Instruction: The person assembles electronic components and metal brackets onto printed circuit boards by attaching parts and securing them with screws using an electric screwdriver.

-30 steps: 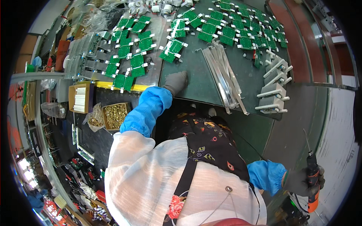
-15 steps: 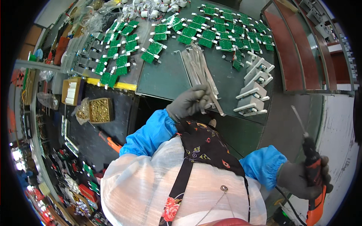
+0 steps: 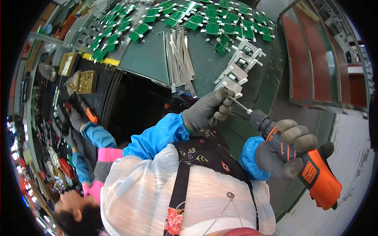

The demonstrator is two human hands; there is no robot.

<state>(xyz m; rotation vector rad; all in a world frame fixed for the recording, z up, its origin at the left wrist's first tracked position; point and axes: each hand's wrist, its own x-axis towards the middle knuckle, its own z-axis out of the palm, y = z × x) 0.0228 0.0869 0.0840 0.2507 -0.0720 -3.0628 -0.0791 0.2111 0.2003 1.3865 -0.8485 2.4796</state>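
My right hand [image 3: 275, 157], in a grey glove, is wrapped round an orange and black electric screwdriver [image 3: 319, 177], its long thin bit pointing up and left. At the tip of that bit, my gloved left hand [image 3: 208, 110] has thumb and forefinger pinched together. Whatever lies in that pinch is too small to make out. Just beyond my left fingers stands a row of pale grey bracket-like blocks [image 3: 232, 74] with white side bars. Long flat metal strips [image 3: 180, 59] lie in a loose pile to their left.
Many green circuit boards [image 3: 212, 28] cover the far part of the dark green table [image 3: 141, 59]. On the left black bench [image 3: 103, 78] sit a box of brass-coloured parts [image 3: 86, 82] and another orange tool [image 3: 91, 115]. A co-worker's gloved hand [image 3: 76, 119] is beside it. A red-panelled rack [image 3: 311, 59] stands right.
The screwdriver has come in from the far right, and its bit now meets my left fingertips. My left hand has left the metal strips. A co-worker has come into view at left.
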